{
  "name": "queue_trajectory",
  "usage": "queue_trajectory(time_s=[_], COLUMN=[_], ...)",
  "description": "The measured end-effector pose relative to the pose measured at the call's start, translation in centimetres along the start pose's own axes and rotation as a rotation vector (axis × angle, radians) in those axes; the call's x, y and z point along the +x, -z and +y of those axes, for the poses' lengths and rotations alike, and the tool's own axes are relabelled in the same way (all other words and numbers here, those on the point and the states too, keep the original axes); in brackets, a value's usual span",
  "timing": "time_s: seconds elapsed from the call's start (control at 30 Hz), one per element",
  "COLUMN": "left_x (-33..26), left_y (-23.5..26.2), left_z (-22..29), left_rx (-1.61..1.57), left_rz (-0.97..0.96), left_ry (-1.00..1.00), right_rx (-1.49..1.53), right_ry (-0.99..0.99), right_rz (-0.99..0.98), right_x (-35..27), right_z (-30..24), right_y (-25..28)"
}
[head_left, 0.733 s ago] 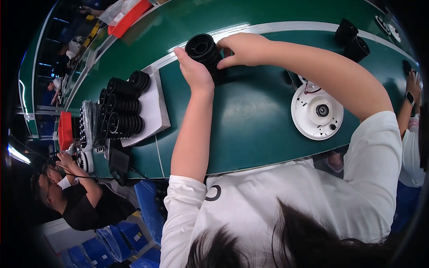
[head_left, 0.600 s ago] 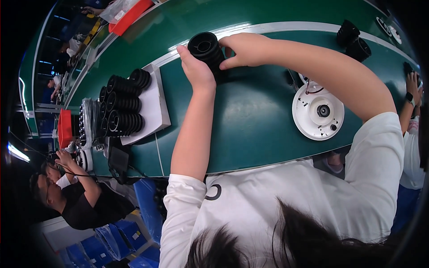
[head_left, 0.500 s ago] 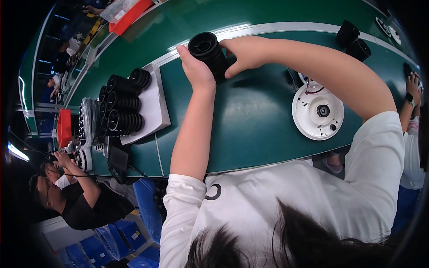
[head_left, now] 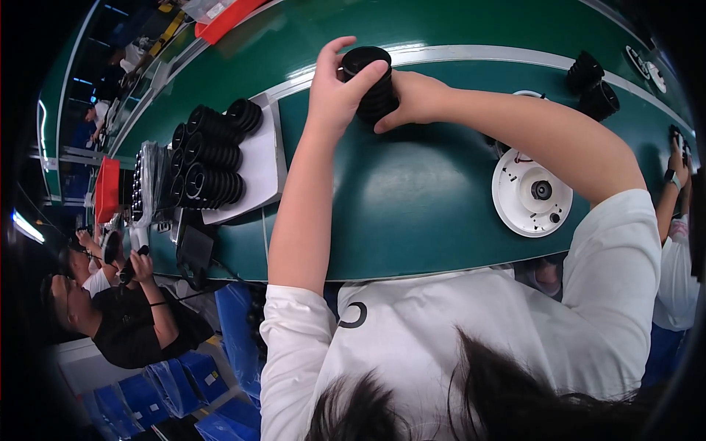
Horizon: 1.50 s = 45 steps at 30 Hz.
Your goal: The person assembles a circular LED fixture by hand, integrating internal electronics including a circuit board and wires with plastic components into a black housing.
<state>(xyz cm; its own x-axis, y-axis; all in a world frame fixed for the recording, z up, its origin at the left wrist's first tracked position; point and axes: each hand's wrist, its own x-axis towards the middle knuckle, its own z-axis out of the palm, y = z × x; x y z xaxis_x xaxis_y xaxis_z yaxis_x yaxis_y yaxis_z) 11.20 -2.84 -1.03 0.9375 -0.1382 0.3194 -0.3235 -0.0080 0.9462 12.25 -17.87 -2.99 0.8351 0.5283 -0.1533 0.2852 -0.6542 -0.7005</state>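
Black ribbed cylinder (head_left: pixel 377 94) at the green worktable (head_left: pixel 412 213), near the pale strip (head_left: pixel 471 51), gripped between both hands: left hand (head_left: pixel 332 92) clasps the upper end, thumb over the rim, right hand (head_left: pixel 419 99) cups the lower right side. Long axis roughly upright, round end facing up, other end down; base contact can't be told.

Glare whitens stretches of the metal strip (head_left: pixel 485 53) along the far side of the green worktop (head_left: pixel 412 228), where a pale sheen spreads and a soft shadow falls below the right hand (head_left: pixel 422 97). A light tube (head_left: pixel 28 226) glows at far left against dim, soft surroundings. The held black ribbed cylinder (head_left: pixel 377 101) sinks into dark tones; fisheye distortion bows straight edges, corners black.
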Motion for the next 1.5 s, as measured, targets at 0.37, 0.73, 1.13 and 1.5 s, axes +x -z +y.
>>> queue_trajectory(time_s=[0.37,0.73,1.13,1.5], left_x=[-0.9,-1.5,-1.7,-4.0], left_y=[-0.1,-1.2,0.1,9.5], left_z=[-1.2,-2.8,-2.1,5.1], left_rx=[-0.015,-0.135,-0.085,0.135], left_rz=[0.089,0.143,0.227,0.447], left_ry=[-0.025,-0.135,-0.163,-0.276], right_rx=[0.029,0.086,0.092,0.019], right_ry=[0.081,0.081,0.147,0.448], right_rz=[0.125,0.151,0.216,0.114], right_x=[0.3,-0.1,0.6,5.7], right_z=[0.4,0.1,-1.3,-11.4], right_y=[-0.9,-1.1,-1.7,-3.0])
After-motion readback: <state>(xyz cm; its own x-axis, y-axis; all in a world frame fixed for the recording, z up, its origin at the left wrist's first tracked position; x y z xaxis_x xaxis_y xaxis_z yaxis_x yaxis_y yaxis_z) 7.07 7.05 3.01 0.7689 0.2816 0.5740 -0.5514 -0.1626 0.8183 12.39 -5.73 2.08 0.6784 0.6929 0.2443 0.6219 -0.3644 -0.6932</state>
